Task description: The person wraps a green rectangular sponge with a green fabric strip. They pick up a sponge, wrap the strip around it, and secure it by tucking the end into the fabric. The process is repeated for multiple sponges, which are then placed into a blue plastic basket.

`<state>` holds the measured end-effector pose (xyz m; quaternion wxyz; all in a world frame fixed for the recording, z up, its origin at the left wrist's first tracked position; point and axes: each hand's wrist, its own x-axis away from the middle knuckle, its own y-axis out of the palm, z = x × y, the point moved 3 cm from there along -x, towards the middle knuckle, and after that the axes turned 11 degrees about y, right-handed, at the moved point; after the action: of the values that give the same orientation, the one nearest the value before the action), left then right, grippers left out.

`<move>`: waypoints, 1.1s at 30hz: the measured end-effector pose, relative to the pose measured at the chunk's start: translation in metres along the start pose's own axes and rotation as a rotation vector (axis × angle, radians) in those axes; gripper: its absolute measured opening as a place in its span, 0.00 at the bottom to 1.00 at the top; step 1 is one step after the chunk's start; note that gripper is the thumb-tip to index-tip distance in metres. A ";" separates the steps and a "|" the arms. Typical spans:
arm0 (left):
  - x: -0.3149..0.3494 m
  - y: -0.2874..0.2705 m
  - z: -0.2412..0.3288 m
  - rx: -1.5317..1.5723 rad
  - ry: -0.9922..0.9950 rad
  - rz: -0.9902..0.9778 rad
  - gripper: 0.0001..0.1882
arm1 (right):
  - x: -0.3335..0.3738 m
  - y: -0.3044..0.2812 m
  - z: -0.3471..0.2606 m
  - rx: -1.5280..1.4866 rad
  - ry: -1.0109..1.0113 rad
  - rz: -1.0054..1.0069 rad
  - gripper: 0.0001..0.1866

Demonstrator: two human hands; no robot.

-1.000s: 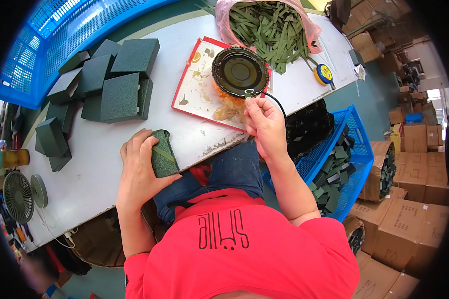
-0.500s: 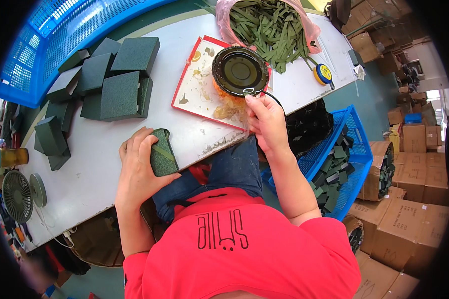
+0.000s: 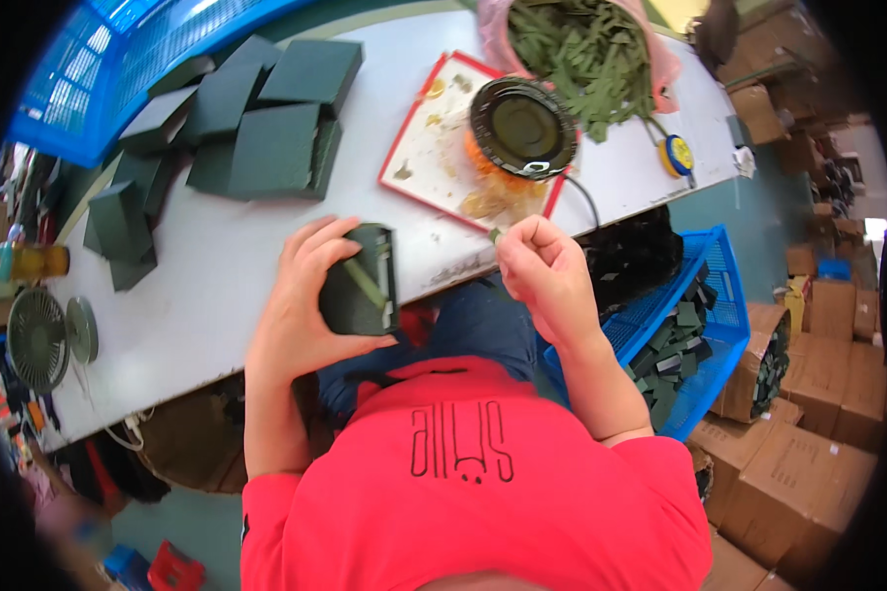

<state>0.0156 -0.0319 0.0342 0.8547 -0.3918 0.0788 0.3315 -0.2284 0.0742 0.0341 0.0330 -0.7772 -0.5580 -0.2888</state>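
Observation:
My left hand (image 3: pixel 301 295) is wrapped round a small dark green box (image 3: pixel 350 291) over the table's near edge. A lighter green ribbon strip (image 3: pixel 367 284) lies slantwise on the box's face, and a pale edge shows on its right side. My right hand (image 3: pixel 552 281) is closed in a pinch, the end of a green ribbon (image 3: pixel 496 236) poking out at the fingertips. Beyond it stands a round glue pot (image 3: pixel 524 126) with a black rim, dark amber contents and an orange body. Under the pot is a stained white board with a red border (image 3: pixel 396 169).
Several green boxes (image 3: pixel 281 148) are stacked on the left of the white table (image 3: pixel 217 256). A pink bag (image 3: pixel 660 69) of green ribbons, a yellow-blue tape measure (image 3: pixel 676 156), a fan (image 3: pixel 37 340), blue crates (image 3: pixel 724 295) and cartons (image 3: pixel 808 473) surround me.
My right hand has come away from the glue pot's rim toward me, with a ribbon end at its fingertips. The box in my left hand has turned, and the whole view has shifted.

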 end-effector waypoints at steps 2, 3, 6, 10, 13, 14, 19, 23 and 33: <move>-0.008 -0.003 0.004 0.099 0.069 -0.009 0.45 | 0.008 0.014 0.008 0.057 0.106 -0.140 0.09; -0.009 -0.002 0.004 0.130 0.087 -0.001 0.46 | 0.012 0.018 0.012 0.080 0.176 -0.209 0.09; -0.012 0.000 0.005 0.196 0.149 0.026 0.46 | 0.017 0.040 0.017 0.156 0.278 -0.304 0.10; -0.015 -0.002 0.009 0.164 0.174 0.006 0.46 | 0.015 0.046 0.026 0.232 0.288 -0.306 0.11; -0.017 -0.002 0.010 0.150 0.169 -0.013 0.46 | 0.015 0.046 0.027 0.309 0.302 -0.290 0.12; -0.017 -0.002 0.010 0.156 0.171 -0.011 0.46 | 0.014 0.047 0.028 0.315 0.300 -0.286 0.12; -0.018 -0.001 0.011 0.159 0.174 -0.019 0.46 | 0.013 0.044 0.033 0.351 0.333 -0.296 0.09; -0.020 0.000 0.016 0.095 0.198 -0.063 0.43 | 0.008 0.047 0.035 0.430 0.306 -0.324 0.13; -0.014 0.001 0.013 0.031 0.150 -0.041 0.42 | 0.001 0.041 0.025 0.308 0.316 -0.429 0.09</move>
<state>0.0023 -0.0294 0.0482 0.8590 -0.4037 0.1398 0.2822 -0.1814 0.0690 0.0254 0.1749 -0.5732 -0.7345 -0.3184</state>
